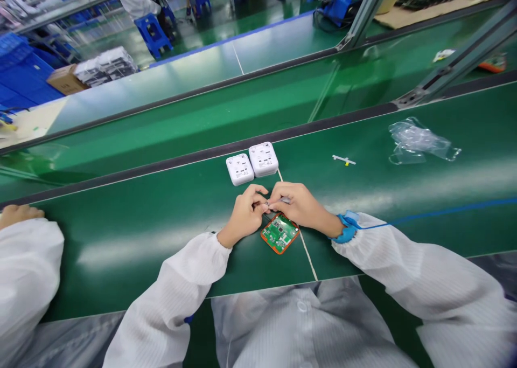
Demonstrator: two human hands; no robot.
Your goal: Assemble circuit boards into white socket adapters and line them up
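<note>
Just above a green circuit board point(280, 232) with an orange rim, my left hand point(245, 212) and my right hand point(298, 202) meet fingertip to fingertip. Both are closed in a pinch on something small, mostly hidden by the fingers. A thin dark strand, perhaps a wire, runs from the fingertips to the board's upper edge. Part of a small greyish piece point(285, 200) shows at my right fingers. The board lies flat on the green work surface point(161, 238). A blue wrist strap point(346, 228) circles my right wrist, its blue cord leading off to the right.
Two white, rounded square casings point(263, 159) stand beyond my hands. Further right lie a small white stick-like part point(344, 160) with a yellow bit and clear plastic bags point(420, 140). A co-worker's hand point(20, 215) rests at the far left. A metal post point(460, 53) rises behind.
</note>
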